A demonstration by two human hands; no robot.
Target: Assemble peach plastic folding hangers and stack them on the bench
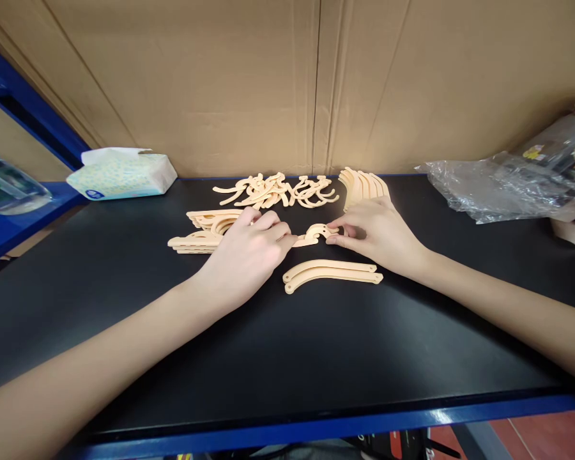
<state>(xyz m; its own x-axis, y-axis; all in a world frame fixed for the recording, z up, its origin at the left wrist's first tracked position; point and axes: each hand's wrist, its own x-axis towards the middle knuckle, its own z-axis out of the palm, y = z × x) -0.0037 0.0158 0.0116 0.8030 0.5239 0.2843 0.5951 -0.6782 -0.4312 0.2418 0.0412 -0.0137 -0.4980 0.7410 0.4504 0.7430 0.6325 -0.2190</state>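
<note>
Between my hands lies a curved, cream-coloured hanger hook piece [316,231], low over the black tabletop. My right hand [374,233] pinches its right end between thumb and fingers. My left hand [256,249] curls over its left end with the fingertips closed on it; the palm side is hidden. Just in front rest two long curved hanger arms [333,271], side by side. Left of my left hand, and partly covered by it, are stacked hanger pieces [196,241].
Behind my hands is a loose pile of hook pieces [268,190]. A row of curved arms [364,184] stands to its right. A tissue pack [124,174] sits back left, crumpled clear plastic [474,188] back right. Cardboard [220,89] walls the rear; a blue rail [335,425] edges the front.
</note>
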